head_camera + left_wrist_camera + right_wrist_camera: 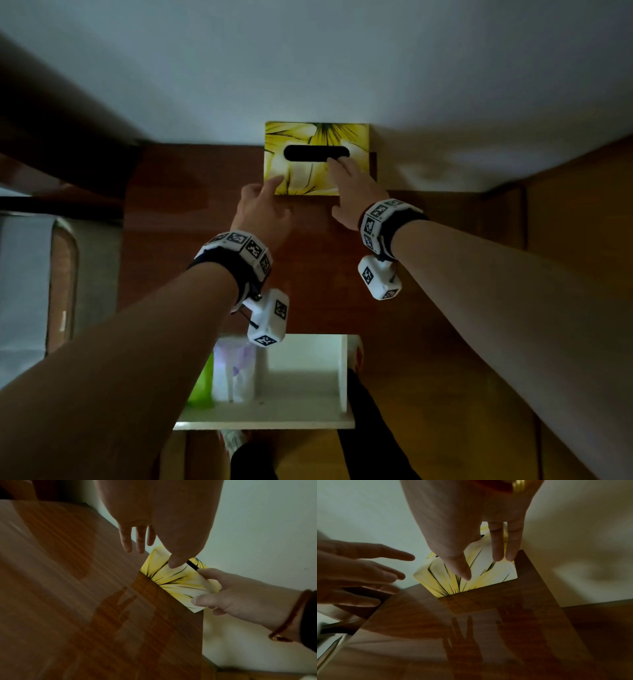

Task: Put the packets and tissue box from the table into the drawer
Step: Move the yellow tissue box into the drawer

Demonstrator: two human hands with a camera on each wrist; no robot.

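The yellow flower-print tissue box (317,161) stands at the far edge of the wooden table (191,274), against the wall. My right hand (349,192) lies on its near right part: straight fingers (498,543) on the top by the dark slot, thumb against the near face (181,585). My left hand (262,205) hovers open by the box's near left corner, fingers spread; I cannot tell whether it touches. The white drawer (267,419) is pulled out under the table's near edge, with a green packet (202,383) and a white-purple packet (236,370) at its left end.
A pale wall (308,68) rises right behind the table. Dark wooden furniture (51,120) and a pale padded piece (24,274) stand at the left. My legs and shoes show below the drawer on a wooden floor (479,342). The drawer's right part holds nothing.
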